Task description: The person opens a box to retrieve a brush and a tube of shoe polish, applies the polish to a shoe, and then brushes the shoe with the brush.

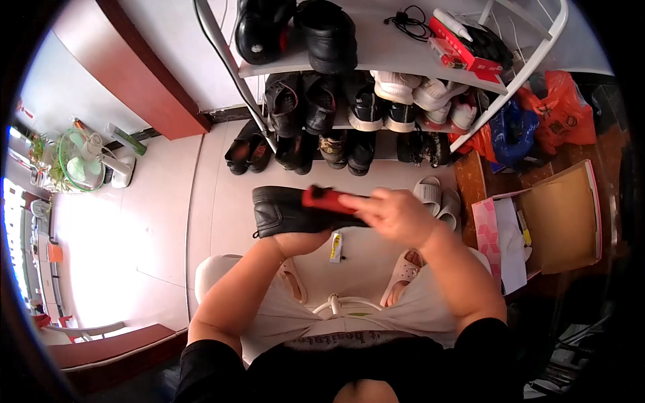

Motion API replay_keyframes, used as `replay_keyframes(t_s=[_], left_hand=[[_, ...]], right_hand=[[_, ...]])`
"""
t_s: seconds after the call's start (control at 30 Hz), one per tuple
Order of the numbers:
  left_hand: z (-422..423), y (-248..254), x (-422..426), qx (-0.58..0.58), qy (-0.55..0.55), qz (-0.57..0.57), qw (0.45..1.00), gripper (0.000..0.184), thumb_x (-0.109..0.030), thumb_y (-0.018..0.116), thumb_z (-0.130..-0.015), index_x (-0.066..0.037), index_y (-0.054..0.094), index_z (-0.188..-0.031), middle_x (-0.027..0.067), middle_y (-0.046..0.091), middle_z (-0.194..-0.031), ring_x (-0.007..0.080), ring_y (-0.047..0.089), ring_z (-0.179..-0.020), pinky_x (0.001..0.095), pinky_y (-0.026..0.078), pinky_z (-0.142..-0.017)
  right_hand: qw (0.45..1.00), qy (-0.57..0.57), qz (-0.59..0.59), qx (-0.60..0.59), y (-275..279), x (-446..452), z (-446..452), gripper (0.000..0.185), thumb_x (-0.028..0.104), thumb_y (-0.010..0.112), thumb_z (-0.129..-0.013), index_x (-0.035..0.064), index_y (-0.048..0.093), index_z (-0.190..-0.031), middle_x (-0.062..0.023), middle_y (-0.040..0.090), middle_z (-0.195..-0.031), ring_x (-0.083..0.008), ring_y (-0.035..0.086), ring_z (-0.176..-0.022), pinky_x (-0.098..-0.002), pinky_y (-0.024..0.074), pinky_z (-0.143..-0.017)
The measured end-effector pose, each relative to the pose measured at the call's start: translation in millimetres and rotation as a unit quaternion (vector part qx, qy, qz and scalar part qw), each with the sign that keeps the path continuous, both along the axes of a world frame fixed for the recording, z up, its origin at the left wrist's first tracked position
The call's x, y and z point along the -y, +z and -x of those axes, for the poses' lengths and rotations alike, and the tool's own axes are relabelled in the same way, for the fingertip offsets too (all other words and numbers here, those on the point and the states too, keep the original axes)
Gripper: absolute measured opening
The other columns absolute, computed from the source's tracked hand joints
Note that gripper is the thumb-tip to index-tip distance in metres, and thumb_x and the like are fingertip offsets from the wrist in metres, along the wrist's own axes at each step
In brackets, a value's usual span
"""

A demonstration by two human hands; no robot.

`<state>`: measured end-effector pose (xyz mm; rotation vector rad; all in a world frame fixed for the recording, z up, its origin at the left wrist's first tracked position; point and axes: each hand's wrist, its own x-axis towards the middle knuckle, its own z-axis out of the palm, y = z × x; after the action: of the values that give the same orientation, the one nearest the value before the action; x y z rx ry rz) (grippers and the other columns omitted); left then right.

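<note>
Black leather shoe (279,211), axis crosswise: your left grip (302,243) clamped on its near side; your right grip (398,216), clamped on red brush (328,199), over it.

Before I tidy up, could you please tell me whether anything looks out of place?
A white-and-yellow tube lies loose underfoot on the pale tiled floor, a small dark piece beside it. A white sheet hangs untidily over the edge of the open pink-and-brown cardboard box. I see no spill.

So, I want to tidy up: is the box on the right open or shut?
Open: the box shows its brown inside, and white paper sticks out.
</note>
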<state>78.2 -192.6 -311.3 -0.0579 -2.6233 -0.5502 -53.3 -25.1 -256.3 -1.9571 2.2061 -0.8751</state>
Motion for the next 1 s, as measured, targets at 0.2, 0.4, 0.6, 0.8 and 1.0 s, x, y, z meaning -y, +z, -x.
replay_keyframes(t_s=[0.2,0.4,0.6,0.8,1.0], left_hand=[[-8,9,8,0.204,0.043,-0.024,0.978,0.019,-0.023,0.051,-0.076,-0.016,0.058,-0.091,0.0054,0.06,-0.084,0.0246,0.057,-0.084,0.036,0.044,-0.074],[-5,13,-2,0.207,0.13,0.005,0.97,0.021,-0.027,0.049,-0.078,-0.017,0.056,-0.094,0.0057,0.059,-0.092,0.0238,0.055,-0.089,0.0359,0.044,-0.077],[-7,-2,7,0.224,0.136,-0.092,0.961,0.026,-0.033,0.046,-0.081,-0.016,0.055,-0.098,0.0071,0.059,-0.099,0.0244,0.054,-0.095,0.0372,0.042,-0.081],[-12,9,1,0.236,0.171,-0.02,0.956,0.039,-0.033,0.047,-0.081,-0.013,0.053,-0.114,0.0087,0.056,-0.112,0.0251,0.052,-0.103,0.0349,0.039,-0.089],[-6,2,17,0.208,0.191,-0.264,0.922,0.042,-0.035,0.044,-0.086,-0.003,0.055,-0.111,0.0162,0.05,-0.121,0.0266,0.042,-0.116,0.0346,0.031,-0.099]], right_hand=[[0.999,-0.006,-0.017,0.035,-6,6,-11,0.04,0.008,0.062,-0.074,0.0199,0.059,-0.112,-0.0074,0.045,-0.061,-0.0238,0.05,-0.05,-0.0337,0.0417,-0.047],[0.999,-0.019,-0.02,0.039,-1,4,-10,0.04,0.008,0.059,-0.077,0.0213,0.057,-0.114,-0.0086,0.048,-0.064,-0.0257,0.05,-0.051,-0.0343,0.043,-0.048],[0.999,-0.024,0.019,0.044,-18,6,-7,0.041,0.015,0.057,-0.079,0.022,0.052,-0.119,-0.0082,0.05,-0.065,-0.0254,0.052,-0.051,-0.0356,0.0451,-0.047],[0.996,-0.078,0.042,-0.013,-32,-2,3,0.039,0.014,0.055,-0.081,0.0193,0.051,-0.119,-0.0103,0.052,-0.068,-0.0284,0.054,-0.055,-0.039,0.046,-0.05],[0.971,-0.199,0.136,0.005,-20,-4,24,0.041,0.011,0.054,-0.082,0.0176,0.049,-0.121,-0.0123,0.055,-0.07,-0.0305,0.056,-0.061,-0.0409,0.046,-0.053]])
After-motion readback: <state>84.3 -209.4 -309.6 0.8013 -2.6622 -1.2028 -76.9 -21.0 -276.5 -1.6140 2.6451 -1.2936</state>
